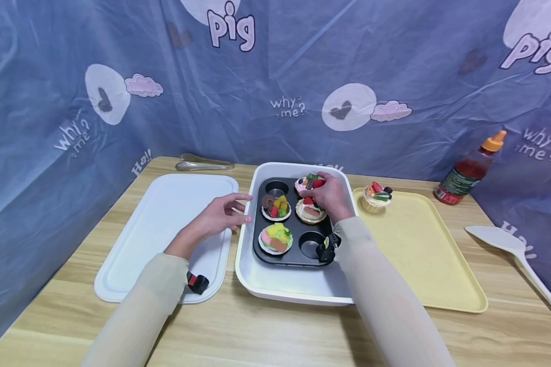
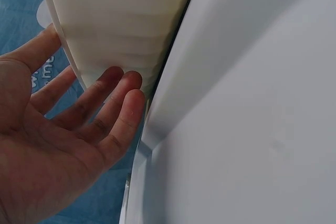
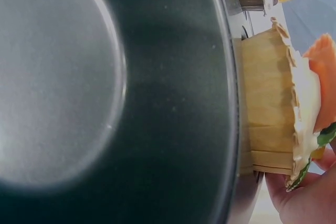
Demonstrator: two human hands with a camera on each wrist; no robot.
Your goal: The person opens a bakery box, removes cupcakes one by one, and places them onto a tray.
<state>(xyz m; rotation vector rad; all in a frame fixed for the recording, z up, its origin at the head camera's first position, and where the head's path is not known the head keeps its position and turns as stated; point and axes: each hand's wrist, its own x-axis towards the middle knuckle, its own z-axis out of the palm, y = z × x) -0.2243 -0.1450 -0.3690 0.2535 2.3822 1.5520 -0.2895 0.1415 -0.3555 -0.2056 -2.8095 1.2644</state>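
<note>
My right hand [image 1: 334, 199] pinches a fruit-topped cupcake [image 1: 302, 185] at the back right cup of a dark muffin tin [image 1: 296, 232]. In the right wrist view, its fingers partly hide behind a nearer cupcake [image 3: 268, 103] in a pale paper case. The tin lies inside a white bin [image 1: 298, 296]. Two more cupcakes, one with chocolate and yellow fruit [image 1: 275, 208] and one with yellow and pink topping [image 1: 275, 238], sit in the left cups. My left hand [image 1: 218, 216] has loosely spread fingers at the bin's left wall; its thumb touches the rim in the left wrist view.
A white tray [image 1: 160, 209] lies left of the bin, metal tongs [image 1: 204, 163] behind it. To the right, a yellow tray [image 1: 422, 244] bears another cupcake [image 1: 375, 198]. A sauce bottle [image 1: 466, 173] and a white spoon [image 1: 519, 247] are farther right.
</note>
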